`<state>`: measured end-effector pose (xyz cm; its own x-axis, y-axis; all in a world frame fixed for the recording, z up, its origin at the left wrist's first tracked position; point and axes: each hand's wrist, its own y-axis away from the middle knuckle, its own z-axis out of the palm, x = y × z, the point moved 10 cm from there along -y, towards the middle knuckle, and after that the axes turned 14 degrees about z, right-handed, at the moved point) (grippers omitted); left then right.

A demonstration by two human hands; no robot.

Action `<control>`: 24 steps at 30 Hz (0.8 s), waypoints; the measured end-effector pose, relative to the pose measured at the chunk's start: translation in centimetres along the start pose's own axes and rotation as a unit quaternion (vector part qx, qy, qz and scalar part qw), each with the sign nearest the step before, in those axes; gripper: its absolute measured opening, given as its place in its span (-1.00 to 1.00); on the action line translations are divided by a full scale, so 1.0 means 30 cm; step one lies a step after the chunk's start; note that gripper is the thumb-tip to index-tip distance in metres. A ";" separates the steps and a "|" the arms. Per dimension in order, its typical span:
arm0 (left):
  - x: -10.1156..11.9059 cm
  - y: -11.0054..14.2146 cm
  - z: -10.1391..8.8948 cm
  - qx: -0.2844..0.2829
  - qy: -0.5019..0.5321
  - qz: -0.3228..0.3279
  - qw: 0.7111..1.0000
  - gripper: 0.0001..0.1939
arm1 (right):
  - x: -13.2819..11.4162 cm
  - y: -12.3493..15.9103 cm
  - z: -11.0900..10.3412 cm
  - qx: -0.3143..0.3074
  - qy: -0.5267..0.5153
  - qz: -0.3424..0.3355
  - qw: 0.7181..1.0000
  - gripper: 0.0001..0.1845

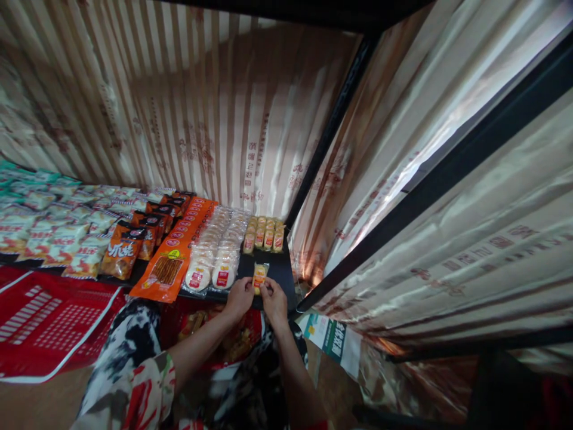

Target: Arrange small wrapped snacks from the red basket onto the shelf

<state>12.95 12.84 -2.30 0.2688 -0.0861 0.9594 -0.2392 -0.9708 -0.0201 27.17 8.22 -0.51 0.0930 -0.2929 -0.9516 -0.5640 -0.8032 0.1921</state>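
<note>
A small yellow wrapped snack packet (pixel 259 276) is held upright between both hands over the dark shelf (pixel 280 272). My left hand (pixel 240 297) pinches its left side, and my right hand (pixel 274 298) grips its lower right edge. Just beyond stand rows of similar yellow packets (pixel 267 237) in the shelf's back right corner. To the left of my hands lie two rows of clear-wrapped round white crackers (pixel 211 272), with red labels on the front ones.
Orange flat packs (pixel 168 263), brown-orange bags (pixel 120 248) and white snack bags (pixel 67 242) fill the shelf leftward. A red basket (pixel 54 325) sits below left; another holding packets (pixel 257 325) is under my arms. A black post (pixel 331 128) and draped sheeting (pixel 224 119) bound the shelf.
</note>
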 end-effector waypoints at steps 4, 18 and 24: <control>0.022 -0.015 0.022 -0.002 -0.010 0.042 0.999 -0.74 | -0.007 -0.041 -0.012 0.028 0.037 -0.018 0.999 -0.81; -0.004 -0.097 0.064 0.004 -0.011 0.011 1.000 -0.69 | -0.028 -0.166 0.014 0.058 0.100 -0.051 0.992 -0.80; -0.015 -0.132 0.099 -0.013 0.027 -0.008 1.000 -0.69 | -0.056 -0.210 0.051 0.072 0.218 -0.082 0.970 -0.70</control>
<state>16.53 16.06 -3.50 0.2229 -0.0569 0.9732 -0.2600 -0.9656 0.0031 29.30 14.56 -0.50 0.5116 -0.3843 -0.7685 -0.6176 -0.7863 -0.0179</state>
